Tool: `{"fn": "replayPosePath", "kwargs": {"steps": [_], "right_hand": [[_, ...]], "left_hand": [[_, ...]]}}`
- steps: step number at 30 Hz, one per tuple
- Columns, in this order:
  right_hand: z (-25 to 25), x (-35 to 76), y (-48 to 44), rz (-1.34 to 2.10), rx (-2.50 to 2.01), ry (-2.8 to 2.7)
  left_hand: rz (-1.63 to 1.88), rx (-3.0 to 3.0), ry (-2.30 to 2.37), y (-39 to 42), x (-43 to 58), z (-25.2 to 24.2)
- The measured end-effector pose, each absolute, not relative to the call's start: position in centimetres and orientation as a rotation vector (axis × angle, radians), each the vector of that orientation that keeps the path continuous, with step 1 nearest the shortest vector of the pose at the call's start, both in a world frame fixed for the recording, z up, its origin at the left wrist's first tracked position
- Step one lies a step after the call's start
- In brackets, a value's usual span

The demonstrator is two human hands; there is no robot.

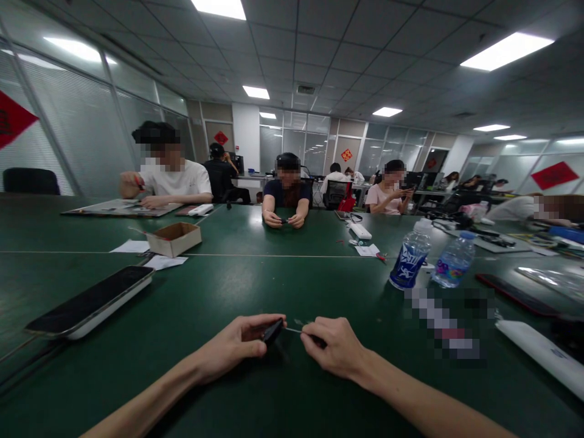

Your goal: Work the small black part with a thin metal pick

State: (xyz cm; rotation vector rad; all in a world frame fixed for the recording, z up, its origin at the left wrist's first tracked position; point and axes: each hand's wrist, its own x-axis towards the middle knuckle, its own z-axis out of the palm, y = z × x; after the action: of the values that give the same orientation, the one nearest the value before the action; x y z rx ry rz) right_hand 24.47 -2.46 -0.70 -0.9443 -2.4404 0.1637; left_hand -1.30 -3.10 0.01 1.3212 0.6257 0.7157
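Near the middle of the green table's front, my left hand (232,347) is closed around a small black object (272,332), held between thumb and fingers. What kind of object it is does not show. To its right, my right hand (335,348) pinches a thin, pale, rod-like tool (292,330). The rod points left, and its tip reaches the edge of the black object. My right fingers hide the tool's other end, where something dark shows. Both hands are just above the table top.
On the left are a phone (95,298) on a white block and an open cardboard box (176,239). Two bottles, one dark blue (410,258) and one clear (453,261), stand at right, near a white power bank (542,350). Several people sit around; one opposite (287,191) handles a small dark object.
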Motion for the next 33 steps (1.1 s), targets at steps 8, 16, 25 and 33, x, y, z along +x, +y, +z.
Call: {"fn": "replayPosePath", "kwargs": {"steps": [8, 16, 25, 33], "right_hand": [[-0.7, 24.8, -2.6, 0.191, -0.811, -2.472], [-0.8, 25.1, -2.6, 0.126, -0.666, -2.533], [-0.6, 24.3, -2.7, 0.163, -0.766, -2.433], [-0.3, 24.0, -2.6, 0.202, -0.978, -2.369]], "left_hand": [[0.594, 1.343, 0.568, -3.3, -1.9, 0.7], [0.523, 1.294, 0.492, -3.1, -1.7, 0.8], [0.707, 1.259, 0.537, -3.2, -0.9, 0.8], [0.783, 1.239, 0.607, -3.3, -0.7, 0.5]]}}
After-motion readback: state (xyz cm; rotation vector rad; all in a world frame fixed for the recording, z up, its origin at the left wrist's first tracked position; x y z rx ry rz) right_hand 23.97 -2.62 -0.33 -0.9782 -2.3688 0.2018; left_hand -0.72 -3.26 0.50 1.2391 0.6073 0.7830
